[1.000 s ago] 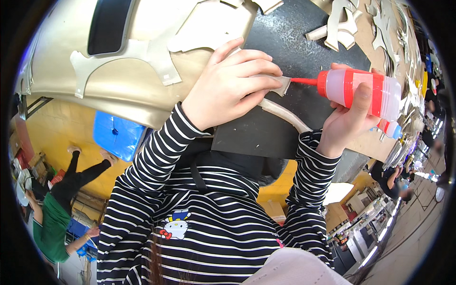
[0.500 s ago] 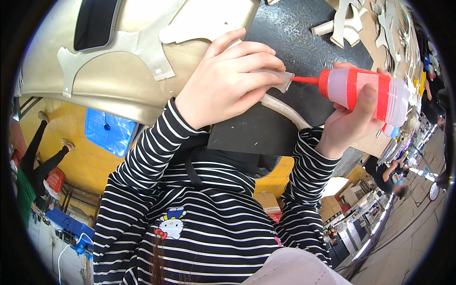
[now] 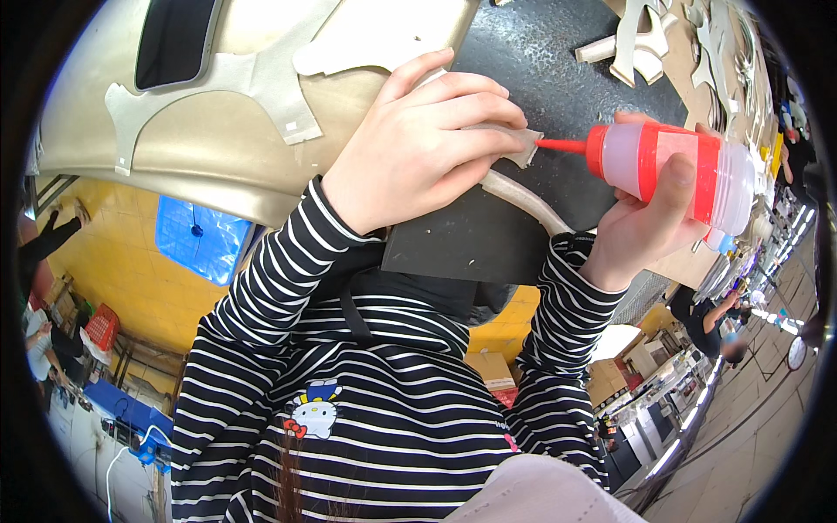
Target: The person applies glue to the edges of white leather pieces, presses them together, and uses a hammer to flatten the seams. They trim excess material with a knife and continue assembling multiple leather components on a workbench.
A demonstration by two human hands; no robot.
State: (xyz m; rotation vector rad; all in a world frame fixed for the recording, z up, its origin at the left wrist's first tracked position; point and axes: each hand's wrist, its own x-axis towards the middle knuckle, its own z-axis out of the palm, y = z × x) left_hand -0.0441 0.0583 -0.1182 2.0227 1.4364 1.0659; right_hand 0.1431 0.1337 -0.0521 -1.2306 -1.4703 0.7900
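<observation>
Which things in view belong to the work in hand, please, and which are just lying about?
Apparently in use:
red-nozzled squeeze bottle, in the right hand;
pale cut piece, in the left hand;
black board beneath.

Seemingly lying about:
smartphone;
blue stool;
red basket.

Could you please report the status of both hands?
Left hand over pale cut piece, grip underneath hidden. Right hand gripping red-and-clear bottle, red nozzle at piece's edge, contact unclear. Nothing visibly blocking the nozzle.

Pale piece (image 3: 527, 150) mostly hidden under the left hand (image 3: 427, 148), right hand (image 3: 656, 213) partly hidden behind the bottle (image 3: 649, 166), phone (image 3: 177, 44) cut off by the top edge, distant person (image 3: 696, 324) at right blurred
</observation>
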